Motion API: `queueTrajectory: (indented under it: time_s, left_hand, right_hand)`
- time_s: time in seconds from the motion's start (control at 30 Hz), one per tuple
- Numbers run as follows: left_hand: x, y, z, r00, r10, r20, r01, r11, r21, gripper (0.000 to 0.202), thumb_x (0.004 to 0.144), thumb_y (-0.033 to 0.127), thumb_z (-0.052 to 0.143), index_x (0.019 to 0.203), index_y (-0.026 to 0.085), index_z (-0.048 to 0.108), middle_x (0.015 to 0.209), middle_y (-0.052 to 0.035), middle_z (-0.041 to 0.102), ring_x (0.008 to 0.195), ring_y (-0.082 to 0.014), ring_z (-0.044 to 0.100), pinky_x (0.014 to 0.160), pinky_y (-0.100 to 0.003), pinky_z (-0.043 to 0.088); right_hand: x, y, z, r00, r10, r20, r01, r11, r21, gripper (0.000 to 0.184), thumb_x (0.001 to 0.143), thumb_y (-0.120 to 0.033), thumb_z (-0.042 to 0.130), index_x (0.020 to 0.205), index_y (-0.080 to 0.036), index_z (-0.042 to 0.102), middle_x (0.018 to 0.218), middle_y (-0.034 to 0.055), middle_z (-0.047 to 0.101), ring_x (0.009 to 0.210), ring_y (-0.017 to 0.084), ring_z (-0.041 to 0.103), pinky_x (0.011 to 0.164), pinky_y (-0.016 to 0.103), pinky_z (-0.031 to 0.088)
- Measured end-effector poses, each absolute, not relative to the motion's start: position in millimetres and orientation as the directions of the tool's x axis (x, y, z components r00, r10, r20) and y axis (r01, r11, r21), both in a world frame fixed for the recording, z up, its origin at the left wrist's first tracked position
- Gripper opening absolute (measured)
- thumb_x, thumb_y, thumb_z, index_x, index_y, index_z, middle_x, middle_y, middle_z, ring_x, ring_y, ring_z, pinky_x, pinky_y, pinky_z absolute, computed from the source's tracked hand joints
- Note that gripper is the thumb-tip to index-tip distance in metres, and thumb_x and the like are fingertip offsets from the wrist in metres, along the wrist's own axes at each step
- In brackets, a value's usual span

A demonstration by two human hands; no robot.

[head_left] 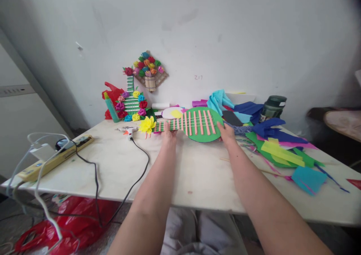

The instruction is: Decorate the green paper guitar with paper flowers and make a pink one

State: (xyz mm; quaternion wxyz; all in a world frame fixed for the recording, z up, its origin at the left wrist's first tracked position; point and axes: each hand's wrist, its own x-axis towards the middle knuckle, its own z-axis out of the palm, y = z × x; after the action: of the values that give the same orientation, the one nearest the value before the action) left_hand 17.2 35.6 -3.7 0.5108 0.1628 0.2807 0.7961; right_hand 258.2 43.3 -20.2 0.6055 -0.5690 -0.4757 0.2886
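Note:
Both my hands hold a green paper guitar (200, 134) above the table, its round body to the right and its neck to the left. Pink strips and thin white strings cross its front. A yellow paper flower (147, 125) sits at the neck's far end. My left hand (169, 131) is closed around the neck from below. At the body's right edge, my right hand (226, 132) grips with the thumb in front; its other fingers are partly hidden behind. A white glue gun (130, 132) lies on the table left of the flower.
A finished flower-trimmed guitar (132, 104), a glue bottle (111, 107) and a flower-basket craft (150, 82) stand at the back left. Crepe paper scraps (282, 151) and a dark jar (273, 108) are at right. A power strip (56, 161) with cords lies at left.

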Motion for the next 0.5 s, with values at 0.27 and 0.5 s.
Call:
queueTrajectory:
  time_s: [0.27,0.5]
  left_hand:
    - [-3.2,42.1,-4.5,-0.594,0.8,-0.085,-0.597,-0.367,0.713,0.043,0.087,0.018,0.047,0.128,0.025,0.039,0.127,-0.0081,0.054,0.111,-0.017,0.056,0.079,-0.026,0.052]
    - [-11.0,44.0,-8.2,-0.605,0.784,-0.141,-0.652,-0.385,0.653,0.033,0.085,0.021,0.051,0.118,0.023,0.048,0.111,-0.0067,0.062,0.098,-0.0166,0.062,0.075,-0.028,0.054]
  right_hand:
    - [262.0,44.8,-23.9,0.398,0.882,0.254,0.158,0.207,-0.966,0.033,0.072,-0.051,0.056,0.077,-0.018,0.06,0.047,-0.0045,0.046,0.034,0.008,0.037,0.032,0.023,0.031]
    - [264.5,46.0,-26.1,0.413,0.873,0.259,0.12,0.23,-0.966,0.036,0.072,-0.052,0.057,0.081,-0.016,0.061,0.046,-0.0059,0.045,0.033,0.007,0.037,0.03,0.021,0.03]
